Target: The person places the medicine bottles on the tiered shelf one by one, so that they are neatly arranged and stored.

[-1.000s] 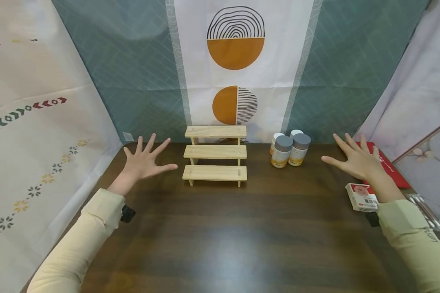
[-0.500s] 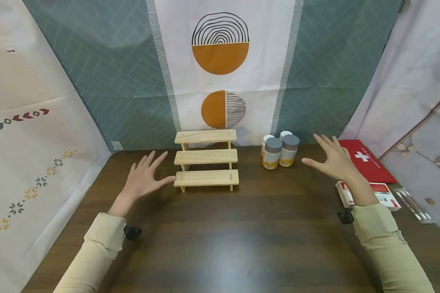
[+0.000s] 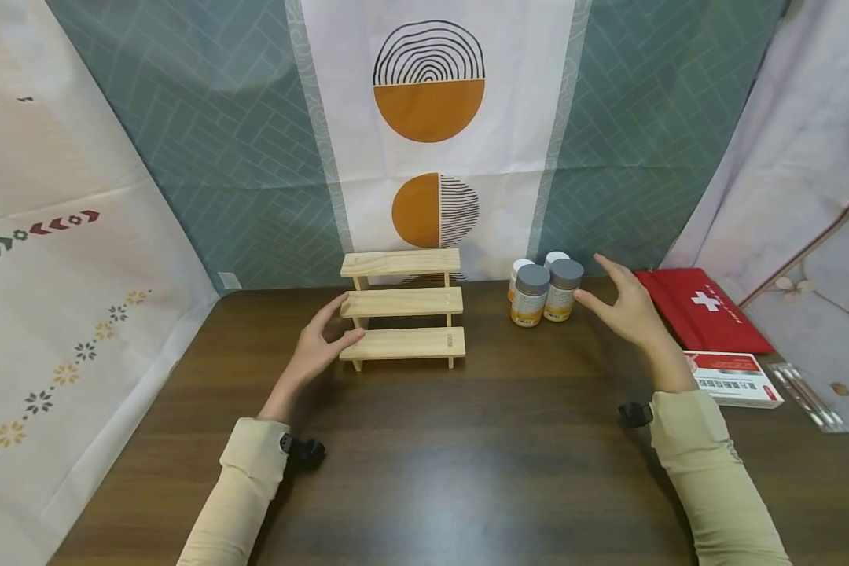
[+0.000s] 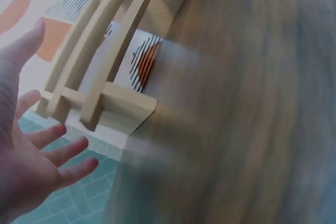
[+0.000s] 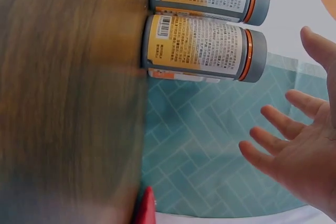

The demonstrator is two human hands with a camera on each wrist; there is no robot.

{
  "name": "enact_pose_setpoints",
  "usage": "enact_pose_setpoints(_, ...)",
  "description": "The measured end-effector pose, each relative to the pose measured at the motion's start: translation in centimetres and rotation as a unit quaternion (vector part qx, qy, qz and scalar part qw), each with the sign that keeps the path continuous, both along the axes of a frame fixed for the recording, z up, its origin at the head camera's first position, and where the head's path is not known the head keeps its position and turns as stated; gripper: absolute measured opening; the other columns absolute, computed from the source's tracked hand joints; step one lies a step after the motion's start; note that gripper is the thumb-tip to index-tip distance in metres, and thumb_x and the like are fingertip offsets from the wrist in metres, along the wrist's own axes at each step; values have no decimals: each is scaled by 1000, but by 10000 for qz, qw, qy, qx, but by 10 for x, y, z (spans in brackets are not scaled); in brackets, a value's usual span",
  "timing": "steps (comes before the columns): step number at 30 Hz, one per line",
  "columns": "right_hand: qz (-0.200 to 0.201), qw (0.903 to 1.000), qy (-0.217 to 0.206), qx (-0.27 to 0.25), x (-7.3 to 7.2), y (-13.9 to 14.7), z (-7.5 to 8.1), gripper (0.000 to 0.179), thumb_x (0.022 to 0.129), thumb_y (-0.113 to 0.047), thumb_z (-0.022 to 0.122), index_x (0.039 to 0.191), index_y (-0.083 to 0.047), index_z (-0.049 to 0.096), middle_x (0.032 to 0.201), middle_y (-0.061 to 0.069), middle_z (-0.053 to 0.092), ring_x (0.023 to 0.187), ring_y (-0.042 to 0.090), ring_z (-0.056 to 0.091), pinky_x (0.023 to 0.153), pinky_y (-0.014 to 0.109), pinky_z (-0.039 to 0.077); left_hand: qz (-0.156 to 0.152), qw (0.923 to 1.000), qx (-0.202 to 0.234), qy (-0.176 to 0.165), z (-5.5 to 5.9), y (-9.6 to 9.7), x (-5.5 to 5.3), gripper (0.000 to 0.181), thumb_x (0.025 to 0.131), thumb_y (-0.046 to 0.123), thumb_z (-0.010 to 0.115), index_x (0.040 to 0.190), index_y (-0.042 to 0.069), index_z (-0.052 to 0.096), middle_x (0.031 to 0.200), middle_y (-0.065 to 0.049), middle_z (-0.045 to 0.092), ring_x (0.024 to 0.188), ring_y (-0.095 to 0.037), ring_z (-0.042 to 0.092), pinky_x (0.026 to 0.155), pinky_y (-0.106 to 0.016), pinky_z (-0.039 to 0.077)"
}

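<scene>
Two bare hands out over the tabletop (image 3: 424,456), both empty, with fingers and thumbs spread. Left hand (image 3: 314,350) at the left end of a three-tier wooden rack (image 3: 402,302), thumb across the corner of the lowest shelf in the head view; hard to tell there whether touching. Right hand (image 3: 630,314) just beside two grey-lidded jars (image 3: 560,300), with a gap before the nearer one in the right wrist view.

Rack upright near the back of the tabletop, to the left of the jars. Behind the jars, two white-capped bottles (image 3: 522,266), all four in one tight cluster.

Looks like a reaching step, with nothing gripped or lifted. Probably calls next for closing the left fingers around the rack's end to steady it, and for bringing the right hand onto the nearer jar from its outer side.

In the way: neighbouring jars, with little room for fingers between, and mostly blocking the bottles. Hanging cloth (image 3: 431,157) close behind. Farther right, a red pouch (image 3: 707,314) with a white cross, a red and white carton (image 3: 736,383) partly hidden by the right forearm (image 3: 668,368), and a clear packet of thin sticks (image 3: 809,398).
</scene>
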State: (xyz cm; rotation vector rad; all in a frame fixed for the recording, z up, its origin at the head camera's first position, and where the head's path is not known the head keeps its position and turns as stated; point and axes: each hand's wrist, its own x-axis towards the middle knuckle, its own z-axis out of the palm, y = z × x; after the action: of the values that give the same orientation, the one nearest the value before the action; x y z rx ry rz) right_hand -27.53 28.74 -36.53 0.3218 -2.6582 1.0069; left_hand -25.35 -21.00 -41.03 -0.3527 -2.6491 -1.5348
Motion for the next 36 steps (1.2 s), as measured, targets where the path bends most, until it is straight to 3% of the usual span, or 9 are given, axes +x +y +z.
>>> enact_pose_setpoints(10, -110, 9992, 65, -392, -11, -6, -7, 72, 91, -27, 68, 149, 1, 34, 145, 33, 41, 137, 49, 35, 111, 64, 26, -52, 9995, 286, -127, -11, 4, -9, 82, 87, 29, 74, 155, 29, 26, 162, -3, 24, 138, -35, 38, 109, -61, 35)
enact_pose_setpoints(16, -212, 9967, 152, -765, -19, -14, -12, 68, 90, -21, 69, 147, 0, 38, 142, 32, 45, 136, 47, 39, 110, 62, 29, -260, 9986, 426, -144, -14, 4, -9, 91, 83, 13, 77, 156, 23, 24, 157, -16, 31, 136, -41, 41, 103, -61, 41)
enact_pose_setpoints(23, -216, 9945, 240, -994, -25, -24, -11, 66, 89, -12, 70, 145, 3, 39, 142, 32, 46, 135, 48, 41, 110, 61, 31, -357, 9977, 571, 51, -26, 1, -14, 93, 81, 8, 78, 155, 24, 24, 155, -17, 33, 130, -41, 46, 99, -58, 44)
enact_pose_setpoints(26, -232, 9930, 170, -1149, -28, -27, -8, 67, 89, -13, 70, 146, 3, 37, 143, 32, 45, 135, 48, 40, 112, 59, 30, -411, 9950, 910, 21, -28, 2, -15, 93, 82, 4, 77, 155, 24, 24, 155, -18, 33, 134, -42, 42, 103, -59, 40)
enact_pose_setpoints(30, -241, 9914, -153, -1278, -31, -30, -6, 70, 90, -15, 69, 148, 2, 34, 146, 32, 41, 138, 48, 36, 114, 59, 28, -432, 9899, 1327, -239, -30, 4, -13, 92, 84, 2, 74, 155, 26, 21, 161, -12, 22, 148, -39, 24, 115, -61, 25)
enact_pose_setpoints(32, -247, 9904, -329, -1319, -31, -32, -7, 70, 91, -15, 69, 149, 2, 33, 148, 31, 39, 140, 48, 34, 115, 59, 27, -416, 9868, 1507, -415, -29, 5, -11, 93, 84, 1, 73, 156, 27, 20, 161, -13, 24, 150, -37, 19, 118, -61, 20)
enact_pose_setpoints(36, -285, 9884, -510, -1404, -31, -33, -13, 70, 91, -13, 68, 149, 3, 32, 150, 30, 38, 139, 45, 36, 114, 57, 29, -486, 9814, 1765, -576, -20, 8, -4, 95, 84, -2, 72, 157, 21, 16, 157, -19, 30, 149, -38, 21, 117, -60, 22)
